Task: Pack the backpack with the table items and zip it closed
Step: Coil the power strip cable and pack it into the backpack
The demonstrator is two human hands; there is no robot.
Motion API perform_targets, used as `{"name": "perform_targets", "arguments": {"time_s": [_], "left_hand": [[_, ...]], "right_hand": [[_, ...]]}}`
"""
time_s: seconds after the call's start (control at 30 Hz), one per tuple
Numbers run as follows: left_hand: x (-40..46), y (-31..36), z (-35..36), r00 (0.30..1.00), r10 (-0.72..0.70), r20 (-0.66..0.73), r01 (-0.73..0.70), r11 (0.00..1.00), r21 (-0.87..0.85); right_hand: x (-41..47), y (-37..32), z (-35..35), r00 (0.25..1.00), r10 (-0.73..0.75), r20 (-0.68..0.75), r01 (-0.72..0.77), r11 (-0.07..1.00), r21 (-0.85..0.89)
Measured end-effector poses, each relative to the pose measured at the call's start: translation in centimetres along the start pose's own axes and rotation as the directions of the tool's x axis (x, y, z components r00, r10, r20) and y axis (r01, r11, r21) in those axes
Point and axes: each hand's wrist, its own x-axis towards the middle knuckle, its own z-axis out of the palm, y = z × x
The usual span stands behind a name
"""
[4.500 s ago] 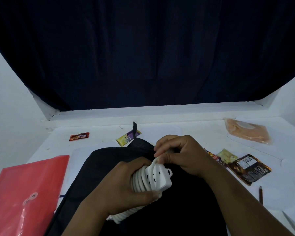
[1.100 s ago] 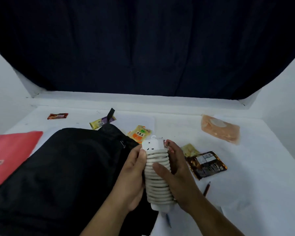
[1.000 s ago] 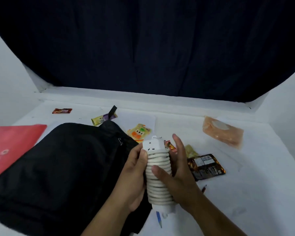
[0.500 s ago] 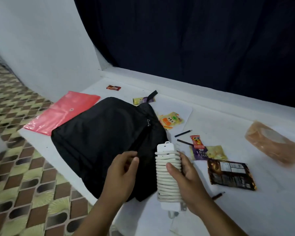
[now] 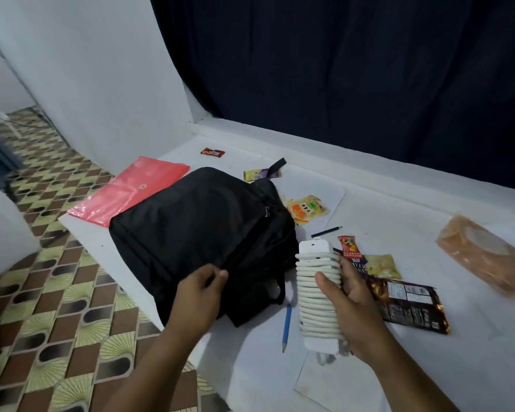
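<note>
the black backpack [image 5: 202, 233] lies flat on the white table [image 5: 399, 221], its near corner at the table's front edge. the left hand [image 5: 198, 295] rests on the near side of the backpack, thumb and forefinger pinched together on the fabric beside the zipper line (whether a zipper pull sits between them cannot be told).

the right hand [image 5: 350, 301] holds a white power strip [image 5: 317, 292] upright just to the right of the backpack, above the table surface. the strip's own white cord is wound around its body in tight coils. the thumb presses across the front of the coils; the fingers curl around the back.

items on the table, right of the backpack:
- a blue pencil [image 5: 286, 327], between the backpack and the power strip.
- a dark pencil [image 5: 326, 231], beyond the strip.
- a red snack packet [image 5: 349, 246] and a yellow snack packet [image 5: 381, 266], just behind the right hand.
- a brown snack packet [image 5: 408, 304], touching the right wrist area in view.
- an orange pouch [image 5: 482, 260], well apart at far right.

an orange-and-yellow packet [image 5: 306, 209] lies just beside the backpack's far right corner. a pink folder [image 5: 128, 190] lies left of the backpack, partly under it.
</note>
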Motion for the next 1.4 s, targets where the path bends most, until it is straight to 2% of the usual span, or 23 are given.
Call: {"name": "perform_targets", "arguments": {"time_s": [0.07, 0.13, 0.2, 0.23, 0.3, 0.37, 0.5, 0.63, 0.7, 0.77, 0.83, 0.87, 0.93, 1.0, 1.07, 1.1, 1.13, 1.2, 1.23, 1.27, 1.3, 1.4], "left_hand": [[0.7, 0.8, -1.0, 0.993, -0.096, 0.063, 0.103, 0.987, -0.122], [1.0, 1.2, -1.6, 0.964, -0.124, 0.235, 0.156, 0.98, -0.123], [0.8, 0.7, -1.1, 0.92, -0.159, 0.357, 0.163, 0.986, 0.019], [0.7, 0.1, -0.6, 0.917, -0.16, 0.366, 0.12, 0.984, 0.131], [0.4, -1.2, 0.5, 0.953, -0.042, 0.3, -0.054, 0.95, 0.306], [-0.2, -2.3, 1.4, 0.968, 0.074, 0.239, -0.158, 0.922, 0.354], [-0.2, -2.9, 1.6, 0.987, 0.081, 0.142, -0.126, 0.932, 0.34], [0.9, -1.6, -0.5, 0.999, 0.024, 0.024, -0.026, 0.995, 0.1], [2.0, -0.3, -2.9, 0.986, 0.096, -0.14, -0.086, 0.993, 0.077], [3.5, 0.8, -5.9, 0.938, 0.187, -0.292, -0.155, 0.979, 0.129], [5.3, 1.3, -8.8, 0.889, 0.28, -0.362, -0.208, 0.952, 0.225], [6.2, 1.2, -9.9, 0.872, 0.341, -0.35, -0.239, 0.922, 0.304], [7.4, 0.1, -10.6, 0.879, 0.411, -0.24, -0.277, 0.851, 0.446], [8.0, -1.1, -9.9, 0.931, 0.35, -0.103, -0.267, 0.846, 0.462], [7.8, -1.6, -8.5, 0.982, 0.186, -0.025, -0.153, 0.874, 0.462], [7.6, -1.9, -7.7, 0.997, 0.08, 0.007, -0.071, 0.835, 0.546], [7.5, -2.3, -7.0, 0.999, 0.005, 0.045, -0.034, 0.736, 0.676], [6.8, -2.6, -6.1, 0.997, -0.027, 0.079, -0.055, 0.497, 0.866], [6.6, -2.8, -5.8, 0.997, 0.005, 0.079, -0.073, 0.448, 0.891], [6.8, -3.0, -5.6, 0.996, 0.049, 0.072, -0.086, 0.455, 0.886], [7.1, -3.2, -5.7, 0.994, 0.075, 0.076, -0.103, 0.503, 0.858], [8.5, -3.4, -7.1, 0.984, 0.145, 0.102, -0.176, 0.733, 0.657]], "right_hand": [[-0.2, -0.2, -0.3, 1.0, -0.006, -0.012, 0.006, 1.0, 0.011], [-0.3, -0.3, -0.3, 1.0, -0.009, -0.018, 0.009, 1.0, 0.021], [-0.4, -0.4, -0.1, 1.0, -0.01, -0.012, 0.01, 0.999, 0.036], [-0.5, -0.4, 0.0, 1.0, -0.01, -0.005, 0.01, 0.999, 0.044], [-0.5, -0.4, 0.2, 1.0, -0.01, 0.01, 0.01, 0.999, 0.054], [-0.5, -0.3, 0.4, 1.0, -0.009, 0.028, 0.008, 0.999, 0.05], [-0.7, -0.2, 0.8, 0.998, -0.012, 0.061, 0.01, 0.999, 0.033], [-0.9, -0.1, 1.1, 0.997, -0.006, 0.077, 0.004, 0.999, 0.035], [-0.9, 0.1, 1.3, 0.996, -0.002, 0.09, -0.001, 0.999, 0.039], [-1.0, 0.1, 1.6, 0.995, -0.013, 0.096, 0.01, 1.0, 0.028], [-1.1, -0.1, 2.1, 0.994, -0.027, 0.106, 0.025, 1.0, 0.015], [-1.0, -0.2, 2.4, 0.993, -0.029, 0.116, 0.028, 1.0, 0.012], [-0.9, -0.4, 3.1, 0.99, -0.031, 0.136, 0.031, 1.0, 0.008], [-0.7, -0.6, 3.8, 0.988, -0.04, 0.147, 0.04, 0.999, 0.004], [-0.3, -0.8, 4.6, 0.986, -0.048, 0.159, 0.046, 0.999, 0.014], [-0.2, -0.9, 5.0, 0.986, -0.05, 0.162, 0.047, 0.999, 0.021], [0.1, -1.0, 5.3, 0.986, -0.05, 0.162, 0.046, 0.999, 0.024], [0.6, -1.2, 6.2, 0.986, -0.047, 0.159, 0.045, 0.999, 0.018], [0.9, -1.2, 6.7, 0.986, -0.046, 0.159, 0.044, 0.999, 0.015], [1.1, -1.3, 7.1, 0.986, -0.043, 0.16, 0.042, 0.999, 0.013], [1.4, -1.3, 7.5, 0.986, -0.041, 0.161, 0.039, 0.999, 0.012], [2.2, -1.4, 8.8, 0.986, -0.031, 0.162, 0.031, 1.0, 0.006]]}}
